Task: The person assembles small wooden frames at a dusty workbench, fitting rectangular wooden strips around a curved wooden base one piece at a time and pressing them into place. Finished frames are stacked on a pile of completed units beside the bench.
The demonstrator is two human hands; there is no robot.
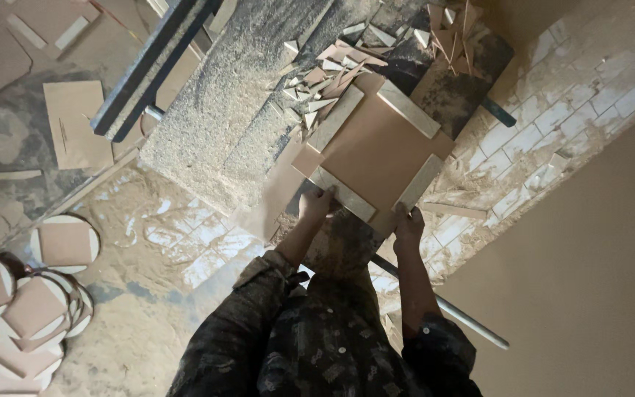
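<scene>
Tile (376,147), square and tan, lies flat on my dusty cutting bench (222,95); my left hand (316,204) and right hand (408,220) grip its near edge. Offcut shards (328,77) crowd the far side. A wall (589,279) closes my right; stacked tiles (23,309) sit well left.

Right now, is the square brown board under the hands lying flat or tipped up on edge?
Lying flat. The brown board rests face up on the dusty bench, pale strips along its edges, with the left hand and right hand at its near edge.
</scene>
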